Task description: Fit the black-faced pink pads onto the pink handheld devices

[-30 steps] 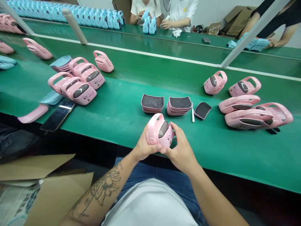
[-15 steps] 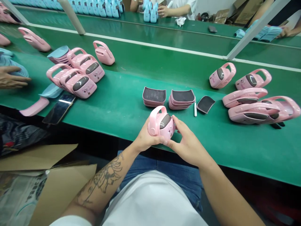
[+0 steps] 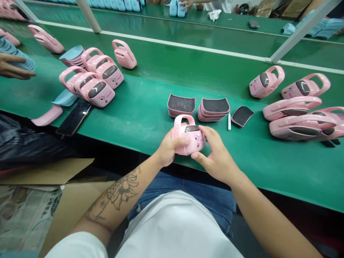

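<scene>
My left hand (image 3: 168,147) is closed round the handle side of a pink plastic housing (image 3: 192,145), its thumb lying across the front. The housing has a looped handle, a dark glossy window and a small printed figure; it is held just above the front edge of the bench. My right hand (image 3: 217,154) curves round the other end, fingers against the far edge and thumb by the lower front. Behind the housing stand two stacks of curved pink panels with dark faces, a left stack (image 3: 181,105) and a right stack (image 3: 214,108). Nearby lie a white pen-like stick (image 3: 229,122) and a single dark panel (image 3: 242,116).
More pink housings stand in a left group (image 3: 94,89) and a right group (image 3: 295,123). A phone (image 3: 74,119) lies by the front edge. At far left, a co-worker's hand (image 3: 16,66) holds blue pieces. An open cardboard box (image 3: 72,208) is below left.
The housing has turned so its printed front faces me more. My left thumb has moved onto that front, and my right thumb has drawn apart from it. The co-worker's hand has lifted blue pieces.
</scene>
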The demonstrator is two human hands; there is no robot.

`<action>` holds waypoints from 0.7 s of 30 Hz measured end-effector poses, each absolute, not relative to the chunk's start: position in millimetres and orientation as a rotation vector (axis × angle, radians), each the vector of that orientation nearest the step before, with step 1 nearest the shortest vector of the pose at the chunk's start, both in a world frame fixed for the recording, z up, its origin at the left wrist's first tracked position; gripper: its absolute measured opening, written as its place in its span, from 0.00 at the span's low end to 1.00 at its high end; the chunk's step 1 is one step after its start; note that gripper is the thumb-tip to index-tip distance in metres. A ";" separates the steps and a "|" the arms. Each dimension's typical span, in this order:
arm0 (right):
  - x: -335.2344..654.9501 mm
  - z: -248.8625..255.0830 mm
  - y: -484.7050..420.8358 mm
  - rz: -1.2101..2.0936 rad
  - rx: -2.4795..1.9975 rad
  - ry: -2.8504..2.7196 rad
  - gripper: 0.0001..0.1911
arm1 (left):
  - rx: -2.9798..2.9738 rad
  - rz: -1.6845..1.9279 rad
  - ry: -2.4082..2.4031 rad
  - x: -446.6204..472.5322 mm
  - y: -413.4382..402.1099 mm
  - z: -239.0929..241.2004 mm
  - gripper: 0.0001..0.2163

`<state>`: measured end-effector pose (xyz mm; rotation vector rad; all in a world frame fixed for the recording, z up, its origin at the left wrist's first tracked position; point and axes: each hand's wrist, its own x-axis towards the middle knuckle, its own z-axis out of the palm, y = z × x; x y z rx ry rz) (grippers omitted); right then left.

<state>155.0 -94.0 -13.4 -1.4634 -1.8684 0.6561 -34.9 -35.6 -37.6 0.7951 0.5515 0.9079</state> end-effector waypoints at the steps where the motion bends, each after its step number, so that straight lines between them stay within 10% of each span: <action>1: 158.5 -9.4 -91.8 0.622 -1.391 -1.927 0.43 | 0.756 0.873 0.569 -36.4 -34.4 -35.3 0.29; 21: 170.2 1.9 -77.0 0.565 -1.244 -2.135 0.29 | 0.554 0.725 0.771 -24.0 -44.6 -17.6 0.27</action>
